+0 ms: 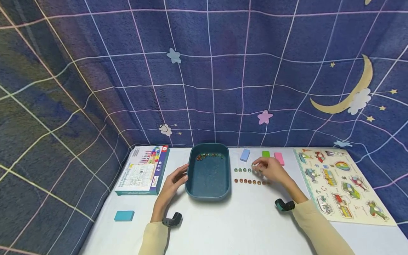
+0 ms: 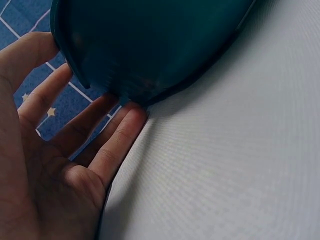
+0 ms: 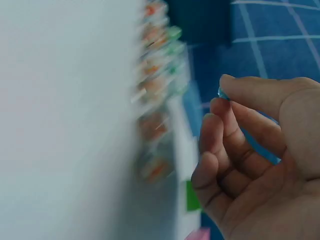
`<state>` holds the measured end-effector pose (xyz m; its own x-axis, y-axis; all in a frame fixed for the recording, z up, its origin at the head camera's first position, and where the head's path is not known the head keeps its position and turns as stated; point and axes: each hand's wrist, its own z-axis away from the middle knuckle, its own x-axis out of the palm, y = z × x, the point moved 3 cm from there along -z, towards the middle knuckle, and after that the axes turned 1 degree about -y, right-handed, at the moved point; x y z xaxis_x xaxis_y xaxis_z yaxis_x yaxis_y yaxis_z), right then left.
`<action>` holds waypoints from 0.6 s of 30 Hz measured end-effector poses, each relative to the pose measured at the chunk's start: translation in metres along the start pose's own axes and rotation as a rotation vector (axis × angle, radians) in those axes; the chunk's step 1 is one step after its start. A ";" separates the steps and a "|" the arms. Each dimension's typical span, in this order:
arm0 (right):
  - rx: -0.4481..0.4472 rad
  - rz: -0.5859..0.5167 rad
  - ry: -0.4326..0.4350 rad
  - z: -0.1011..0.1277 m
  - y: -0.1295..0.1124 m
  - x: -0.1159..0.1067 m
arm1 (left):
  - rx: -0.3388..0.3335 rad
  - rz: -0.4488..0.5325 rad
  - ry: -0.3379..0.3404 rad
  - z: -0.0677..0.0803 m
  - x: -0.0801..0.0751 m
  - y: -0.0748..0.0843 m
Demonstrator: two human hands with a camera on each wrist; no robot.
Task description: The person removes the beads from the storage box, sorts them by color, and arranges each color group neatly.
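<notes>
Two hands: over a white desk (image 1: 242, 226).
Left hand (image 1: 173, 184): fingers straight, touching the teal tray (image 1: 208, 189).
Right hand (image 1: 269, 170): pinching a small green bead (image 3: 220, 93) above two bead rows (image 1: 250, 176), right of the tray.

Counts, table top.

Teal tray (image 1: 191, 177): one, with a string of beads (image 1: 210, 155) along its far wall, too small to count.

Beads laid out on the table: green row (image 1: 243, 170), three clear of the hand; red-orange row (image 1: 251, 182), about seven or eight showing.

Small flat blocks: four — blue block (image 1: 244, 155), green block (image 1: 266, 154), pink block (image 1: 279, 158), teal block (image 1: 124, 215).

Game box (image 1: 143, 169): one.

Peg puzzle board (image 1: 341, 184): one, roughly a dozen picture pieces.

Hands: two, left hand (image 1: 173, 182) and right hand (image 1: 269, 169).
</notes>
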<state>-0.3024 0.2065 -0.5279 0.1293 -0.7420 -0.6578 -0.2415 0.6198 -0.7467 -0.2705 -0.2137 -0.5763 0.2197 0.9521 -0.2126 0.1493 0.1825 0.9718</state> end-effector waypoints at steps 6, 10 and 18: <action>-0.014 0.066 0.000 0.010 0.020 0.004 | 0.003 0.014 0.003 0.000 0.000 -0.002; -0.022 0.083 0.002 0.008 0.022 0.006 | 0.014 0.014 0.000 -0.001 0.001 -0.003; -0.043 0.087 -0.003 0.006 0.022 0.010 | 0.021 0.022 -0.010 -0.001 0.000 -0.005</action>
<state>-0.3009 0.2140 -0.5516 0.1092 -0.6853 -0.7201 -0.2930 0.6700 -0.6821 -0.2724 -0.2147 -0.5813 0.2325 0.9535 -0.1918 0.1643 0.1559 0.9740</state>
